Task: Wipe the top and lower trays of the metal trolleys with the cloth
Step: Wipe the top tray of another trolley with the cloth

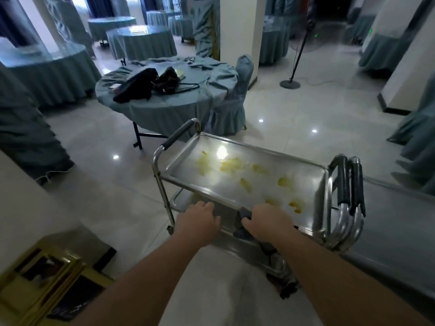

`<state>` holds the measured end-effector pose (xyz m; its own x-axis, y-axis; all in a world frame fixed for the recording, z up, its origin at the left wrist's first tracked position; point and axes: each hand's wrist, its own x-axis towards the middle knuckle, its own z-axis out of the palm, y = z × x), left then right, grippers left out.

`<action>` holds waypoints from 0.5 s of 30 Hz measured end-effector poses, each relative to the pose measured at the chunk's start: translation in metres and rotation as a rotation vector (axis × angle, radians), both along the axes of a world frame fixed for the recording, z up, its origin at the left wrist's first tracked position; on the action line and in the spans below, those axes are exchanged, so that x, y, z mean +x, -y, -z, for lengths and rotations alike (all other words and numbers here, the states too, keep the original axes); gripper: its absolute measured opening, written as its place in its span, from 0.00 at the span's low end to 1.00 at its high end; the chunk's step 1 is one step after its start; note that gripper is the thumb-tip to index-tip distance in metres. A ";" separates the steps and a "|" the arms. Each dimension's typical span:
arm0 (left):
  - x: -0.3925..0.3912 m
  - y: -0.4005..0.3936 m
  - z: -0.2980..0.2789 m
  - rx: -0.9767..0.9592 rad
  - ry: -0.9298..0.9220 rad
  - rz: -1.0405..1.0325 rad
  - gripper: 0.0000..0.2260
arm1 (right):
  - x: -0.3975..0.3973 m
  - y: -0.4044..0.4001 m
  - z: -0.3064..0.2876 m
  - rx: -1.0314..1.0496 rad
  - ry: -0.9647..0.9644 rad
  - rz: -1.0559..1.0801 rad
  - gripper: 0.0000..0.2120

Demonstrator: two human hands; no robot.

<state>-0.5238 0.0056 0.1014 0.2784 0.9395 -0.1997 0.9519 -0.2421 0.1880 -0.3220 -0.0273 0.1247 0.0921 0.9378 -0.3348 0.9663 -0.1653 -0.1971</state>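
Observation:
A metal trolley [179, 158] stands in front of me on the tiled floor. Its top tray [306, 177] carries several yellow smears [244, 184]. My left hand [200, 220] grips the near rim of the top tray. My right hand [268, 222] grips the same rim with a grey cloth [244, 214] under its fingers; the cloth hangs down below my wrist. The lower tray [186, 201] shows only as a strip under the top tray. More trolley handles [350, 191] are nested at the right end.
A round table [169, 102] with a blue cover and dark bags stands beyond the trolley, a covered chair [231, 109] beside it. A fan stand [290, 83] is at the back right. A white pillar [240, 31] rises behind. A gold-framed cabinet [47, 283] sits at lower left.

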 end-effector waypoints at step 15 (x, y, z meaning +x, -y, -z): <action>-0.054 -0.253 0.009 -0.014 -0.020 0.002 0.20 | -0.058 -0.276 0.037 -0.022 -0.060 -0.008 0.16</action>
<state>-0.5779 0.2589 0.0928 0.2761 0.9361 -0.2180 0.9550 -0.2416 0.1720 -0.3803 0.2484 0.0879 0.0641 0.9307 -0.3601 0.9542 -0.1629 -0.2510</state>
